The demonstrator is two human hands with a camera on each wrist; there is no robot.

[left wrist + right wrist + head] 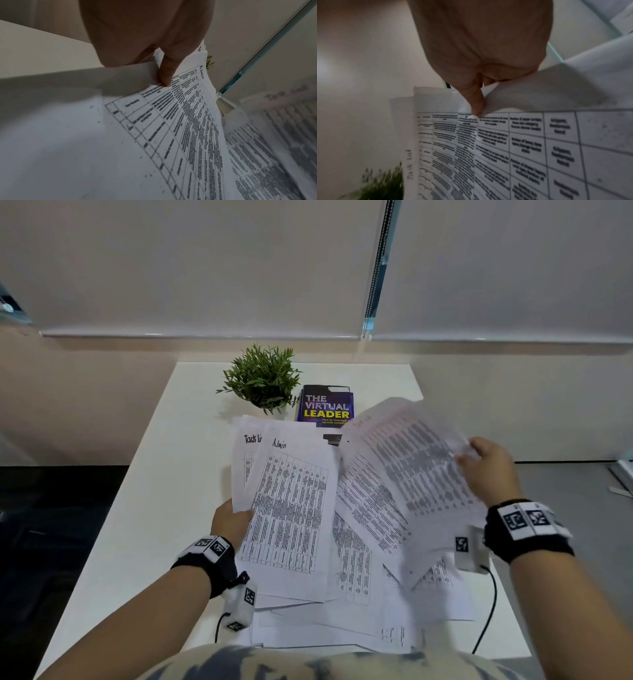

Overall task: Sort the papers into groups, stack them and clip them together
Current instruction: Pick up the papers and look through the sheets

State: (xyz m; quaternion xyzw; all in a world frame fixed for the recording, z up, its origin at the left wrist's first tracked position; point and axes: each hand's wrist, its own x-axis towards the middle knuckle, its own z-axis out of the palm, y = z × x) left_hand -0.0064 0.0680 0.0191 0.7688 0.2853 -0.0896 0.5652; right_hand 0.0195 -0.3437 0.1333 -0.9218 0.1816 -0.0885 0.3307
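Head view: white table (144,508), papers spread over its middle and near edge. L hand (231,522) grips a fanned bunch (287,501) by its left margin; top sheet hand-lettered "Admin", sheet behind reads "Task Li…". R hand (489,470) pinches a raised sheaf (411,474) by its right edge; it is lifted and curled, blurred. More loose sheets (342,621) lie flat under both, reaching the near table edge and the person's torso. Only this view gives the layout: potted plant (262,378) and book (325,407) "The Virtual Leader" at the far end, just behind the paper tops. A dark clip-like item (331,438) pokes out between the bunch and the sheaf; can't id it for sure. Bare tabletop left of the L hand and at the far right corner. Cables run from both wrist units over the near edge.

L wrist view: close on the grip. Thumb (165,73) presses on the printed face of the "Admin" sheet (180,121), other fingers hidden behind the stack. Table grid legible as a grid, words not. Blurred "Task list" sheet (278,121) to the right; plant leaf tips peek past the paper top.

R wrist view: thumb (476,102) pinches the sheaf (522,148) at its margin, fingers curled behind the paper. Several layered sheet edges show, "Task list" lettering on one. Plant (385,182) blurred at lower left.
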